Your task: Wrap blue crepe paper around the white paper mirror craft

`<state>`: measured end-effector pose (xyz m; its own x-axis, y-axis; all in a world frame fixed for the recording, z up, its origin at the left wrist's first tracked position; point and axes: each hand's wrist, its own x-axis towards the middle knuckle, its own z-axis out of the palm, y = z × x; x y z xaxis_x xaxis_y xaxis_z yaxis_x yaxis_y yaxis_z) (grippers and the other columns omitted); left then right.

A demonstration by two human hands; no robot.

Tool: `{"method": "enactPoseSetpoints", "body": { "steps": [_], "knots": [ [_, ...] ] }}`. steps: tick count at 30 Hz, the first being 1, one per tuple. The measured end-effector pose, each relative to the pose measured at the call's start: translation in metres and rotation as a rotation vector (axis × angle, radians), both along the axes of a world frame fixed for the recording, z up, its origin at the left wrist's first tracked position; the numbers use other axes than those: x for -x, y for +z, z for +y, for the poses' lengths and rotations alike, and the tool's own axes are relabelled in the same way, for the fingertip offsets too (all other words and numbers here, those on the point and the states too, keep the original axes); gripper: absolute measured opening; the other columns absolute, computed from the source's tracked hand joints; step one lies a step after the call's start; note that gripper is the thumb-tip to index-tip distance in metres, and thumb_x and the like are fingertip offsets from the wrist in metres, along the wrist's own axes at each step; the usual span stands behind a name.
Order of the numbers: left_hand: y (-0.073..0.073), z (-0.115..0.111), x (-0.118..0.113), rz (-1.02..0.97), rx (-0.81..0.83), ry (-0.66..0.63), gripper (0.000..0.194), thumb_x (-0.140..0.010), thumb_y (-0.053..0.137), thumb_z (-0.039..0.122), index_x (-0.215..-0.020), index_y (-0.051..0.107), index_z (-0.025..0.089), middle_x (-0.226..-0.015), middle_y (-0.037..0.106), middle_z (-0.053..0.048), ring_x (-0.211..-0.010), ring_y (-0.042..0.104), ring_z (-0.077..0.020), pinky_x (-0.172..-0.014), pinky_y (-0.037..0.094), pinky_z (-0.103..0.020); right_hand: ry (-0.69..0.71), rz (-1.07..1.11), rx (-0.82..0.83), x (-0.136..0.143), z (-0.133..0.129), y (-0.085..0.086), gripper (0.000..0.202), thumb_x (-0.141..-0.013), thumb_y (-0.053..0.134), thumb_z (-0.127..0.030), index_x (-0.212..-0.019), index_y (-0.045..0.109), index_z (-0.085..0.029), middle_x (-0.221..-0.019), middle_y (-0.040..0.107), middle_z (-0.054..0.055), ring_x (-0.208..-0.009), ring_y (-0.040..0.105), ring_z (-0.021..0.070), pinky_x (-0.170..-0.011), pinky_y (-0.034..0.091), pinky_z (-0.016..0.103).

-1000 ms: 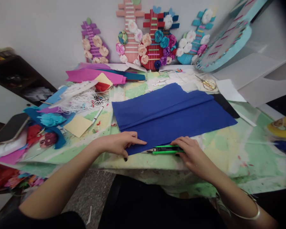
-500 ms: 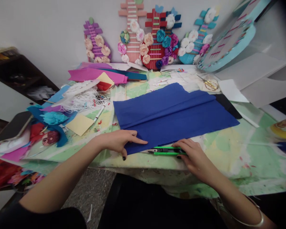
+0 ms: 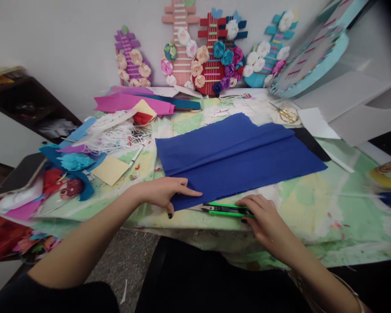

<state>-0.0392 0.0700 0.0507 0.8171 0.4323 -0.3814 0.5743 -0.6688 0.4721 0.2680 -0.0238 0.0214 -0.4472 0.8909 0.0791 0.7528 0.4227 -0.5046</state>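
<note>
Soft, even, rather muted indoor light covers the scene, its source out of view; the grey wall (image 3: 68, 39) shows no harsh glare; only a gentle shadow marks the fold in the blue cloth (image 3: 221, 161); the shelf (image 3: 29, 111) sinks into darkness; the centre, green cutter (image 3: 226, 209) included, is fairly clear; the yellow object (image 3: 389, 174) at right smears; wide-angle stretching and a black upper-right corner mark the edges.

Sheet (image 3: 234, 161) on table (image 3: 306, 195), cutter (image 3: 223, 209) before, scissors (image 3: 287, 115) behind
</note>
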Motion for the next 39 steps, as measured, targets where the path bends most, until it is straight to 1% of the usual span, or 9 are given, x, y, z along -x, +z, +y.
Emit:
{"method": "enactPoseSetpoints", "body": {
  "steps": [5, 10, 13, 18, 21, 28, 32, 35, 39],
  "knots": [
    [0.002, -0.001, -0.002, 0.008, -0.008, 0.003, 0.084, -0.068, 0.075, 0.03, -0.139, 0.032, 0.044, -0.098, 0.044, -0.001, -0.088, 0.047, -0.0178, -0.071, 0.034, -0.021, 0.025, 0.011, -0.007, 0.011, 0.002, 0.0, 0.032, -0.08, 0.042, -0.003, -0.106, 0.052, -0.019, -0.104, 0.058, 0.011, -0.096, 0.048, 0.0264, -0.078, 0.036, 0.041],
    [0.002, -0.001, -0.002, -0.003, -0.003, 0.012, 0.087, -0.065, 0.077, 0.028, -0.139, 0.033, 0.043, -0.095, 0.044, 0.0, -0.086, 0.048, -0.0178, -0.069, 0.034, -0.021, 0.024, 0.022, -0.043, 0.007, 0.0, -0.001, 0.033, -0.079, 0.043, -0.003, -0.106, 0.053, -0.02, -0.103, 0.058, 0.011, -0.095, 0.05, 0.0258, -0.078, 0.037, 0.04],
    [0.001, 0.0, -0.001, -0.015, 0.002, 0.004, 0.085, -0.067, 0.076, 0.028, -0.139, 0.033, 0.043, -0.095, 0.043, 0.0, -0.085, 0.048, -0.0172, -0.068, 0.034, -0.021, 0.013, 0.028, -0.035, 0.004, -0.001, -0.002, 0.033, -0.079, 0.043, -0.003, -0.106, 0.053, -0.02, -0.103, 0.058, 0.01, -0.095, 0.05, 0.0255, -0.078, 0.037, 0.04],
    [0.002, 0.0, -0.001, -0.005, 0.01, 0.004, 0.084, -0.068, 0.075, 0.028, -0.139, 0.032, 0.043, -0.095, 0.042, 0.0, -0.087, 0.047, -0.0173, -0.071, 0.034, -0.02, 0.019, 0.025, -0.006, 0.014, 0.0, -0.003, 0.032, -0.08, 0.043, -0.004, -0.106, 0.053, -0.019, -0.103, 0.058, 0.011, -0.096, 0.05, 0.0258, -0.079, 0.038, 0.041],
    [0.003, 0.0, -0.001, 0.012, 0.009, 0.012, 0.087, -0.066, 0.076, 0.027, -0.139, 0.032, 0.044, -0.096, 0.043, 0.0, -0.087, 0.046, -0.0173, -0.07, 0.033, -0.021, 0.028, 0.026, -0.03, 0.017, 0.0, -0.004, 0.031, -0.08, 0.043, -0.005, -0.106, 0.053, -0.019, -0.104, 0.059, 0.011, -0.095, 0.051, 0.026, -0.078, 0.038, 0.041],
    [-0.001, -0.002, 0.001, -0.01, -0.006, 0.018, 0.084, -0.067, 0.074, 0.026, -0.138, 0.033, 0.045, -0.098, 0.044, 0.0, -0.084, 0.046, -0.0169, -0.069, 0.034, -0.022, 0.017, 0.023, -0.088, 0.009, 0.0, -0.005, 0.028, -0.081, 0.044, -0.008, -0.104, 0.055, -0.02, -0.101, 0.06, 0.011, -0.093, 0.053, 0.0259, -0.076, 0.039, 0.04],
    [0.001, 0.002, 0.002, -0.039, 0.053, 0.012, 0.083, -0.066, 0.074, 0.024, -0.138, 0.036, 0.04, -0.094, 0.043, 0.0, -0.081, 0.045, -0.0156, -0.07, 0.035, -0.022, 0.025, 0.043, -0.069, 0.01, 0.001, -0.007, 0.027, -0.082, 0.044, -0.008, -0.105, 0.054, -0.02, -0.102, 0.06, 0.01, -0.095, 0.053, 0.0254, -0.078, 0.04, 0.04],
    [0.006, 0.008, 0.006, -0.082, 0.158, -0.015, 0.074, -0.071, 0.07, 0.023, -0.138, 0.04, 0.035, -0.088, 0.045, 0.0, -0.08, 0.046, -0.0151, -0.072, 0.037, -0.021, 0.032, 0.051, -0.054, 0.015, 0.002, -0.009, 0.028, -0.082, 0.045, -0.008, -0.106, 0.053, -0.02, -0.104, 0.059, 0.01, -0.097, 0.052, 0.0253, -0.08, 0.039, 0.041],
    [0.008, 0.012, 0.008, -0.145, 0.215, -0.02, 0.054, -0.084, 0.053, 0.018, -0.135, 0.044, 0.032, -0.089, 0.048, -0.002, -0.083, 0.047, -0.0147, -0.073, 0.038, -0.021, 0.044, 0.051, -0.033, 0.022, 0.003, -0.008, 0.027, -0.082, 0.045, -0.008, -0.105, 0.053, -0.02, -0.105, 0.058, 0.01, -0.097, 0.051, 0.0263, -0.079, 0.039, 0.042]
  ]
}}
